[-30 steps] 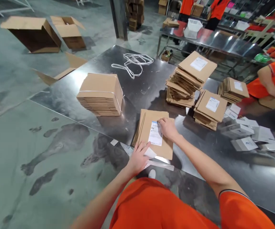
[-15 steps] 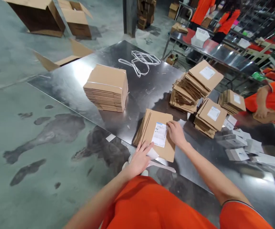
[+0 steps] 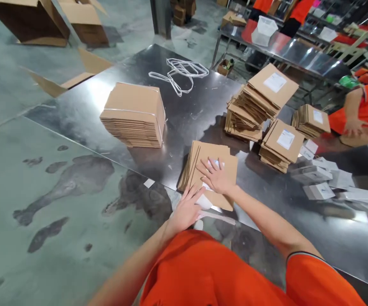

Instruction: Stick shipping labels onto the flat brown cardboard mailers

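Note:
A small stack of flat cardboard mailers lies fanned near the table's front edge. My right hand rests flat on the top mailer with its fingers spread, covering most of a white label. On the stack's lower left edge lies my left hand, fingers extended, beside a piece of white paper. Whether the left fingertips pinch that paper is unclear. Up and to the left stands a tied bundle of flat cardboard with a white strap around it.
White straps lie tangled on the metal table. Labelled cardboard piles and small white boxes occupy the right side. Another person's hand is at far right. Open cartons sit on the floor.
My right hand has moved left from the label's right edge onto the label, its fingers now spread flat. My left hand has hardly moved. The camera view has shifted slightly.

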The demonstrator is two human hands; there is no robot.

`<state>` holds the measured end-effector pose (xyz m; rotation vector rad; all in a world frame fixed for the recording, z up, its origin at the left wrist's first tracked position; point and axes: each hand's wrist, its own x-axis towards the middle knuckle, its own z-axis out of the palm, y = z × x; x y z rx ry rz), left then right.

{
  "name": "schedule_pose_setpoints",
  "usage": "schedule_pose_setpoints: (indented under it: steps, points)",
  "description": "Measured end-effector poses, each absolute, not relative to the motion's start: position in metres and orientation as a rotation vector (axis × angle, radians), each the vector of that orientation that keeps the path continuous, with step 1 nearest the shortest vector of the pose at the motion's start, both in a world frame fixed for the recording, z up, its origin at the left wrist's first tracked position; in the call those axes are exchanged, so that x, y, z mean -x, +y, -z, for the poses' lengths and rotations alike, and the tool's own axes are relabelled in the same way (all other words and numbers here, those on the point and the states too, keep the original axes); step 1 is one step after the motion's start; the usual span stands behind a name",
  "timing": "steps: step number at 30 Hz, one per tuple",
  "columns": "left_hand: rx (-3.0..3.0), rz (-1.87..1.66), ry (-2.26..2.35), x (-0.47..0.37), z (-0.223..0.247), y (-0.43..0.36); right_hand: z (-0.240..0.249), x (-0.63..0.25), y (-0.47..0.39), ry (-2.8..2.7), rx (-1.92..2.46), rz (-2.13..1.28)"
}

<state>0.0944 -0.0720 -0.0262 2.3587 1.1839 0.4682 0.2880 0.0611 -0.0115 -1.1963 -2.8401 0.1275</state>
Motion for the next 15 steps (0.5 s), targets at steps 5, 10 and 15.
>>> schedule_pose_setpoints:
  steps: [5,10,15]
  points:
    - [-2.304,-0.49,1.216,-0.096,0.027,-0.068,0.01,-0.348,0.057,-1.993,2.003,-0.262]
    - [-2.192,-0.52,1.21,-0.094,0.022,-0.062,0.027,-0.363,-0.017,-1.562,1.953,-0.966]
    - [-1.818,-0.782,1.242,-0.085,0.004,-0.069,0.014,-0.384,-0.05,-1.143,1.697,-1.116]
